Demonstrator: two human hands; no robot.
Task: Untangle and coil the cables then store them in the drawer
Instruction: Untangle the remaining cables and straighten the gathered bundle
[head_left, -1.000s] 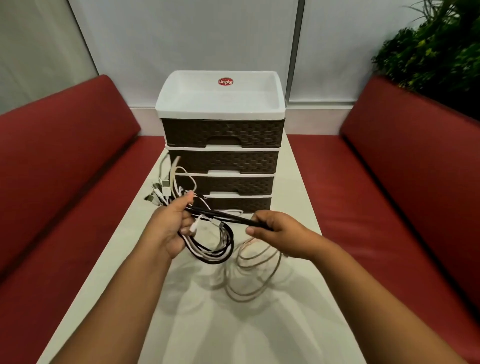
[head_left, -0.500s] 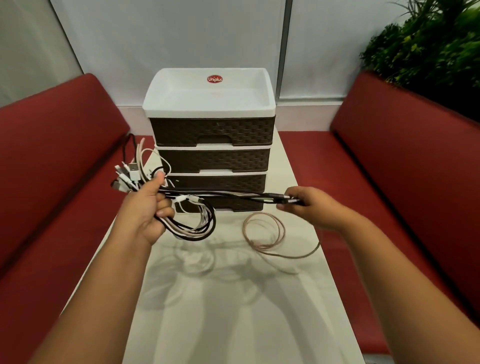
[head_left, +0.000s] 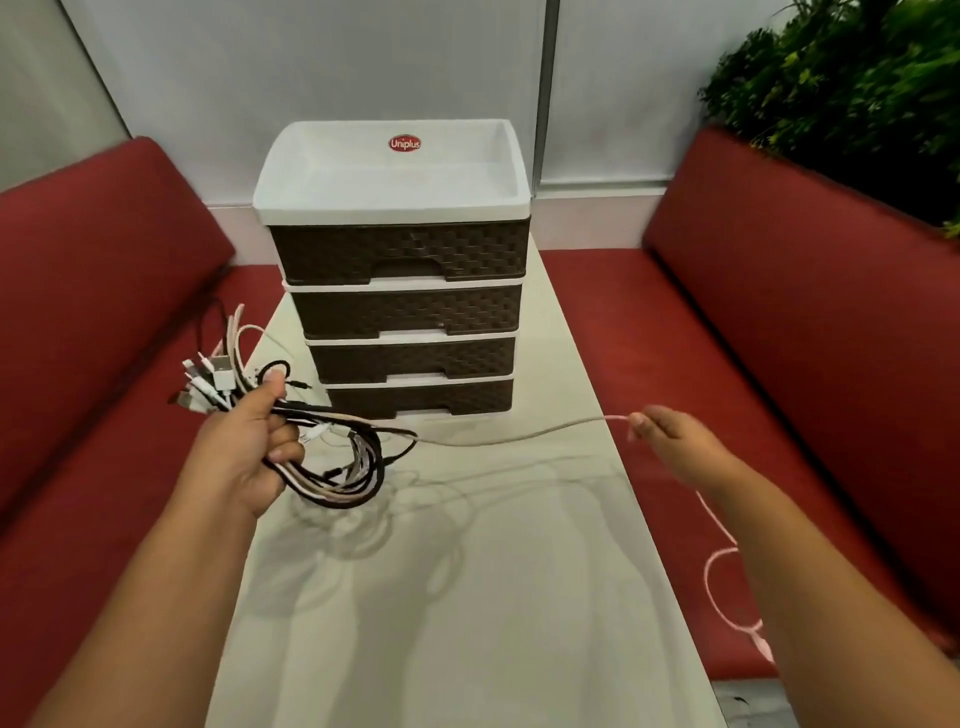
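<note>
Right hand (head_left: 670, 441) has drawn the pink cable (head_left: 519, 436) farther from left hand's (head_left: 244, 447) bundle (head_left: 337, 467)

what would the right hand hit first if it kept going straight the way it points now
Probably nothing on the table. The right hand, pinching the pink cable, points forward and slightly left past the table's right edge. Next in line looks like the red seat beside the drawer unit, though depth is unclear.

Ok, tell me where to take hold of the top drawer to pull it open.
Take the top drawer at the arched cutout in the middle of its lower front edge. Come from the front and hook the fingers up under the arch: the woven face is otherwise flat, and the drawer looks fully closed.
</note>
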